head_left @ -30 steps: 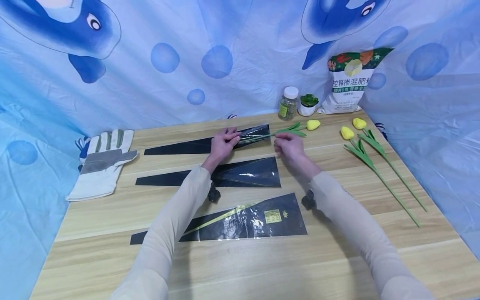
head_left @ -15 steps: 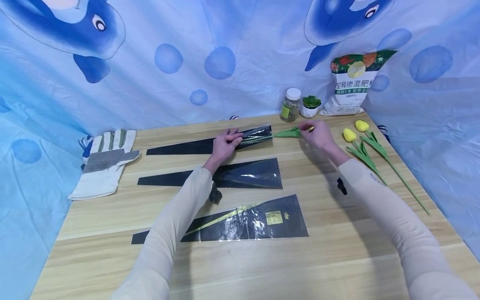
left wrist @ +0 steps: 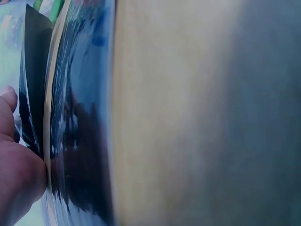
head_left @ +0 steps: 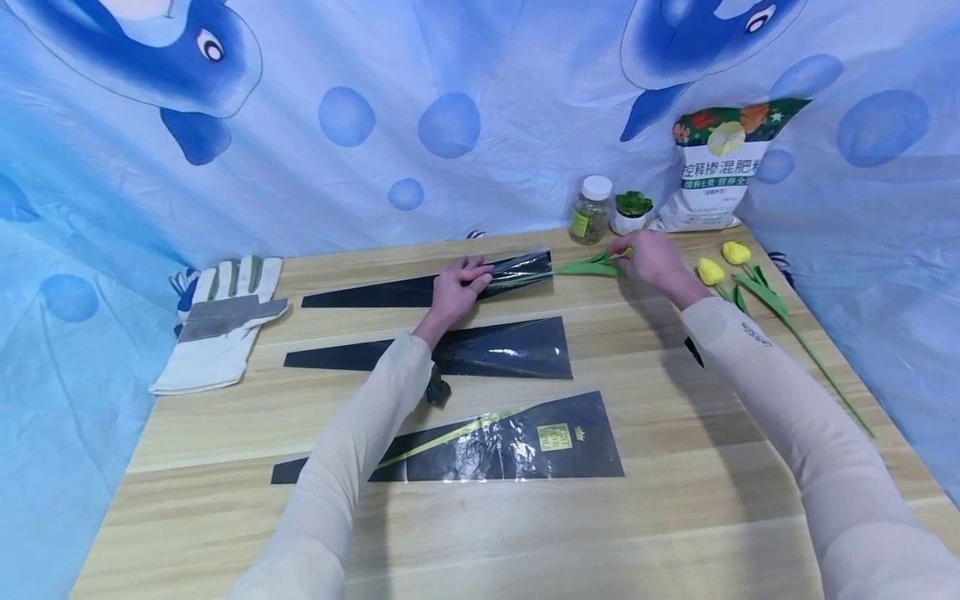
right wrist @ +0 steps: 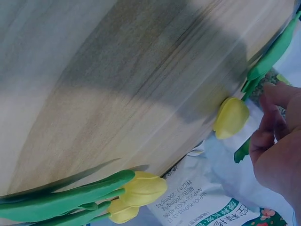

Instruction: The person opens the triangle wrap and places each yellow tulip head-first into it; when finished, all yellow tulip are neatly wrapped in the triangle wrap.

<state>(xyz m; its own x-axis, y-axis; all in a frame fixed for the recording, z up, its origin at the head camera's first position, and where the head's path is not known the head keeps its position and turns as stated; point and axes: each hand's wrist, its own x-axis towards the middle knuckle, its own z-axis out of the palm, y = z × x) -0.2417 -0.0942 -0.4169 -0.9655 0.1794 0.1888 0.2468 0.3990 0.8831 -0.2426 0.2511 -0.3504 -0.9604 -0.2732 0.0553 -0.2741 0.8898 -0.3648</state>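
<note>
Plainly, the left hand point(head_left: 456, 289) lay on the farthest black sleeve point(head_left: 427, 286) of three on the wooden table point(head_left: 615, 517), its fingers curled over the sleeve's wider end and pinning it down. In the left wrist view only a thumb tip and part of the palm point(left wrist: 16, 174) showed at the edge, against glossy black film point(left wrist: 80, 141); the rest of that picture was blur.

The right hand point(head_left: 651, 258) rested at the far side of the table, covering the yellow head of a tulip point(head_left: 588, 267) whose green leaves and stem ran from under it into the sleeve's mouth. From the head view the bloom was almost wholly hidden; the right wrist view showed the yellow bud point(right wrist: 231, 117) just beside the fingertips point(right wrist: 275, 101), which looked bent toward the stem, though whether they actually pinched it could not be made out.

Two more yellow tulips point(head_left: 723, 265) lay near the right forearm, their stems partly hidden behind the sleeved arm. A middle sleeve point(head_left: 495, 348) and a near sleeve point(head_left: 517, 437) lay partly under the left forearm. A work glove point(head_left: 221, 321) sat at the left edge; a jar point(head_left: 591, 210), a small potted plant point(head_left: 632, 212) and a printed bag point(head_left: 716, 175) stood along the back.
</note>
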